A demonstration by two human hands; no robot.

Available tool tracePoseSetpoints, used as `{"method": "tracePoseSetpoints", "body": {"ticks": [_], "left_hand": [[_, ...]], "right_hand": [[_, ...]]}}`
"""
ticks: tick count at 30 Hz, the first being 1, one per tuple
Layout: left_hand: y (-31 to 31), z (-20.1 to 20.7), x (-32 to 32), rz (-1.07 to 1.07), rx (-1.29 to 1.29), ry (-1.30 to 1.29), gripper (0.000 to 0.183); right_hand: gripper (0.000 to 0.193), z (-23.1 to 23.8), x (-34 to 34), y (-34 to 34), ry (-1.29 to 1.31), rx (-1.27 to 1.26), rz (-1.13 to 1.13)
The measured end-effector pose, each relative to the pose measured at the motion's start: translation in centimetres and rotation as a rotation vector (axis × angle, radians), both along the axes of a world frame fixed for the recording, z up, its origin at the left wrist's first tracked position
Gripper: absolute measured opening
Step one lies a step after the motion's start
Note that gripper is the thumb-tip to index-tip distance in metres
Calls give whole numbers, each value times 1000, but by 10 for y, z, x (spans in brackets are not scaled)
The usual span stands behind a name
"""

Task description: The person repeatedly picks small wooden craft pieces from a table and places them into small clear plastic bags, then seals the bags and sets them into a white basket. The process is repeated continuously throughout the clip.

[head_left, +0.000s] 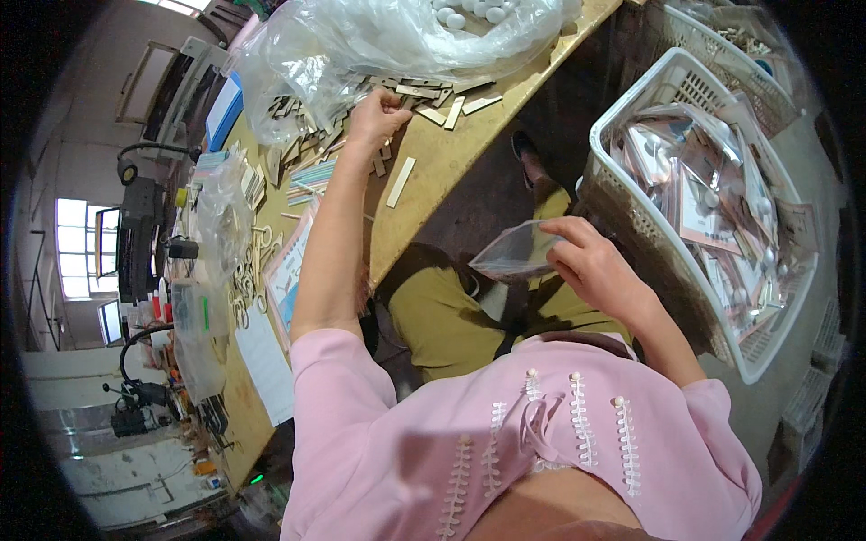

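Note:
My left hand (372, 119) reaches to the far side of the yellow table, its fingers pinched on a thin wooden strip at the edge of a loose pile of wooden strips (317, 142). A single pale strip (400, 182) lies apart from the pile, nearer the table edge. Above my lap, my right hand (591, 269) grips a clear plastic bag (514, 252) by its edge. The bag hangs to the left of the fingers and looks flat; whether anything is inside cannot be seen.
A large clear bag with white balls (469, 15) lies at the table's far end. Thin coloured sticks (313, 178), wooden rings (253, 270) and printed sheets (287, 270) lie left of my arm. A white basket (603, 144) of filled packets stands at the right.

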State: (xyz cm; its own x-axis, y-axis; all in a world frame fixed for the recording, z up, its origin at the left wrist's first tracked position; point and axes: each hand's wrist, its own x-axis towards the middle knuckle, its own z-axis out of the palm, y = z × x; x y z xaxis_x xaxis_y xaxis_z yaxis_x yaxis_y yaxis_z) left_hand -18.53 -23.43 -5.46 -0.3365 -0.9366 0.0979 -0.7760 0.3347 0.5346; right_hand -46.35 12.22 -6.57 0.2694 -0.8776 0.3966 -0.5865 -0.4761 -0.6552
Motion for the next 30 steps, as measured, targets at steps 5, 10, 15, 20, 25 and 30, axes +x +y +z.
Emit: {"method": "tracePoseSetpoints", "body": {"ticks": [5,10,15,20,25,30], "left_hand": [[24,22,16,21,299,208,23],[50,44,37,41,109,231,21],[164,72,-11,-352,205,308,18],[225,70,-59,-490,-91,53,22],[176,74,-84,-349,-200,138,14],[84,77,-123,-357,-378,213,13]], "right_hand": [[14,3,-4,-7,15,-25,-26],[14,3,-1,-17,3,-69,-25],[12,6,-3,-29,-50,-106,-36],[12,9,-5,-37,-69,-111,-20],[14,-5,-16,-36,-66,-102,-70],[9,-9,-27,-28,-75,-47,-86]]}}
